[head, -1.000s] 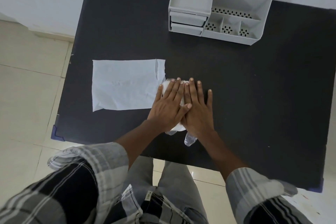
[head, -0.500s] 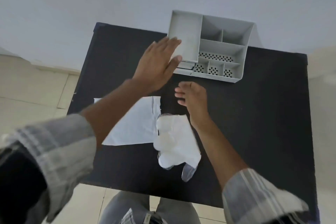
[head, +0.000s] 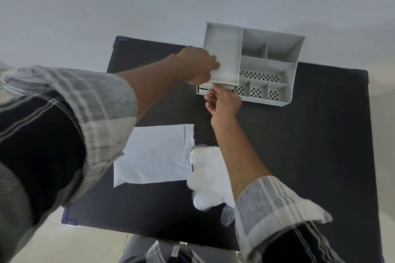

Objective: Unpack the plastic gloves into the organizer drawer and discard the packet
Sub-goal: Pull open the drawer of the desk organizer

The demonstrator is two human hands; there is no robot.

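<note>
**Both hands at organizer; gloves and packet lying on table**

Landmark: grey organizer (head: pixel 267 64), standing at the far edge of the black table (head: pixel 310 145), against the pale wall.

Left hand (head: pixel 197 68): placed on the organizer's left side wall, fingers curled over the rim into the tall left compartment. Holding the body of the organizer; grip looks closed around the wall edge.

Right hand (head: pixel 224 101): directly below the organizer's front left corner, fingers bent and touching the front of the drawer (head: pixel 222 87) under the tall compartment. Fingertips are hidden behind the drawer front, so a firm pinch cannot be confirmed. Whether the drawer is slid out at all cannot be told either.

Plastic gloves (head: pixel 208 179): crumpled translucent white bundle on the table, well nearer the person than the organizer, partly under the right forearm. Not in either hand.

Packet (head: pixel 154 153): flat white rectangle, lying just left of the gloves and touching them along its right edge; nearer the person than the organizer, below the left forearm.

Plaid sleeves on both arms.
</note>
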